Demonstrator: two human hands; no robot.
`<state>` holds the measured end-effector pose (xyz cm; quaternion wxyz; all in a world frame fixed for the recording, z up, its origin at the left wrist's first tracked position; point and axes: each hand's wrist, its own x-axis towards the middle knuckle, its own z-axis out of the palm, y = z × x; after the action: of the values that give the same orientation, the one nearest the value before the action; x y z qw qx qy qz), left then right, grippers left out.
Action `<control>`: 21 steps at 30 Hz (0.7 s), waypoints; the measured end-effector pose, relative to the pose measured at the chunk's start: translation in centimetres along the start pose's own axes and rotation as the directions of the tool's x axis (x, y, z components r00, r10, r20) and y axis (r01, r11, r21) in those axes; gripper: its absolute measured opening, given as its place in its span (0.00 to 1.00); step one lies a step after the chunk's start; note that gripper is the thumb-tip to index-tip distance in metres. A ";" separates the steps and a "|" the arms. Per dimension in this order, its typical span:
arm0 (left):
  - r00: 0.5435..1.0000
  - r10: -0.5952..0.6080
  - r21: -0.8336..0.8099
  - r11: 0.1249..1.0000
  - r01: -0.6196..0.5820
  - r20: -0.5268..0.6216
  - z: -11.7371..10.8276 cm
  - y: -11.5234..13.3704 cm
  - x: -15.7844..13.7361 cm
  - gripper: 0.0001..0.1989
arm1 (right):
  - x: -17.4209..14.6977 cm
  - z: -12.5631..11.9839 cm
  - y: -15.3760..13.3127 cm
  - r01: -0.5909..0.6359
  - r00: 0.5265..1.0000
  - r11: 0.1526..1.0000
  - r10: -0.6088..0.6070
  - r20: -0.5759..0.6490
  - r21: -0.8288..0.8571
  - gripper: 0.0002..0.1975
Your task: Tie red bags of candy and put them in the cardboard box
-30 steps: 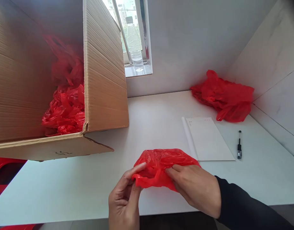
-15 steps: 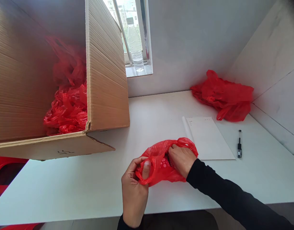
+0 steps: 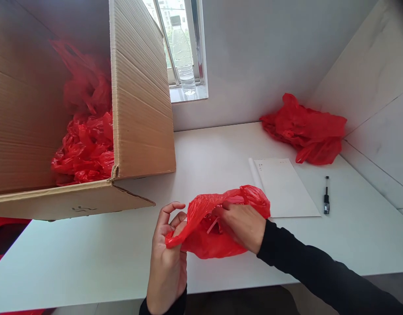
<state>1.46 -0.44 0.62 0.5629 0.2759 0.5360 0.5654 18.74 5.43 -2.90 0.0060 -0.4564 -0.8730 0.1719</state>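
A red plastic bag (image 3: 204,247) is spread apart over the front part of the white table. My left hand (image 3: 166,249) grips its left rim, the thumb inside the mouth and the fingers curled outside. Into the opening reaches my right hand (image 3: 242,223), its fingertips hidden by the bag and bent around something I cannot make out. Beside those fingers a thin pink strip (image 3: 212,225) shows, along with a red patterned thing, mostly covered.
On the left, a cardboard box (image 3: 142,131) holds several crumpled red bags (image 3: 86,148). Another red bag (image 3: 306,129) lies in the right back corner. Near it are an open notebook (image 3: 286,188) and a pen (image 3: 326,197). A water bottle (image 3: 183,57) stands on the windowsill.
My left hand has shifted left, pulling the bag's mouth wider. My right hand has moved slightly left inside the bag, and a pink strip now shows. The view has shifted a little.
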 end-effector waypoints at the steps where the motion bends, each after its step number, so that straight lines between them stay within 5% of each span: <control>1: 1.000 0.000 0.017 1.000 0.000 0.002 0.0 0.1 -0.1 0.25 | 0.1 0.2 -0.1 0.033 0.999 0.999 -0.033 0.008 0.014 0.10; 5: 0.999 -0.004 0.112 0.994 -0.001 0.046 -0.1 0.3 -0.4 0.21 | 0.4 0.7 -0.3 0.096 0.995 0.994 -0.098 0.028 0.050 0.10; 10: 0.983 -0.056 0.051 0.998 0.048 0.176 -0.4 0.1 -0.8 0.27 | -0.6 0.0 -0.1 0.120 0.991 0.991 -0.123 0.045 0.053 0.09; 16: 0.983 -0.018 -0.024 0.999 0.023 0.185 -0.8 -0.3 -1.0 0.16 | -2.8 0.3 -0.1 0.102 0.988 0.995 -0.098 0.116 -0.024 0.06; 21: 0.973 0.010 -0.010 1.000 -0.008 0.233 -0.7 0.0 -1.3 0.09 | -3.5 0.5 0.2 0.059 0.989 0.998 -0.054 0.135 -0.037 0.15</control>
<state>1.05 -1.83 0.79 0.6207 0.3399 0.4625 0.5342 20.88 2.59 -2.95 -0.0573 -0.4190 -0.8873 0.1839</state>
